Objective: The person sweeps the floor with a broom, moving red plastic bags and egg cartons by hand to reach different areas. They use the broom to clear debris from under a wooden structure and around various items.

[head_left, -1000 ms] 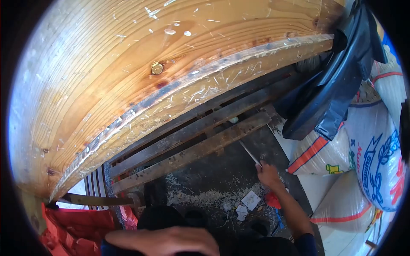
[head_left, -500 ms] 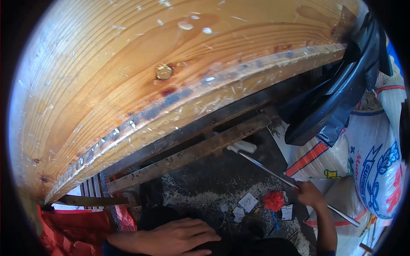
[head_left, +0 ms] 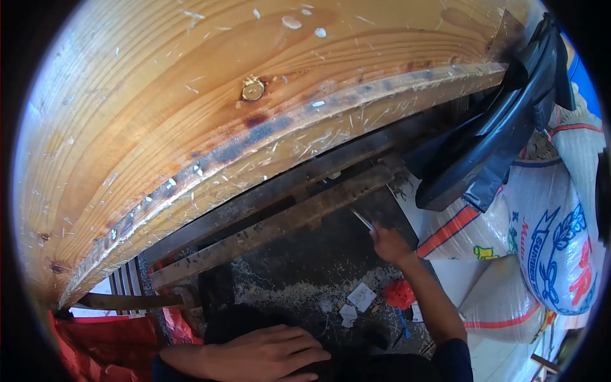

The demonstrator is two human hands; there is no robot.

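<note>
My right hand (head_left: pixel 388 244) is wrapped round a thin shiny metal stick (head_left: pixel 362 219), low under the wooden table. The stick points away from me toward the dark beams beneath the tabletop, and its far end is hidden in shadow. My left hand (head_left: pixel 273 354) lies flat with its fingers stretched out on my dark-clothed leg, holding nothing. Near my right forearm, a red crumpled bundle (head_left: pixel 399 294) with a blue tie lies on the floor. Beside it are small white paper scraps (head_left: pixel 361 297) and pale scattered bits.
The wooden tabletop (head_left: pixel 191 102), sprinkled with white flakes, curves across the upper view. Under it run wooden beams (head_left: pixel 280 226). A black plastic bag (head_left: pixel 484 146) hangs at its right corner. Printed woven sacks (head_left: pixel 550 235) stand on the right; red plastic (head_left: pixel 105 344) is at lower left.
My right hand has moved forward and left with the stick, pushing it farther under the table. The stick's white end has gone out of sight. My left hand stays put.
</note>
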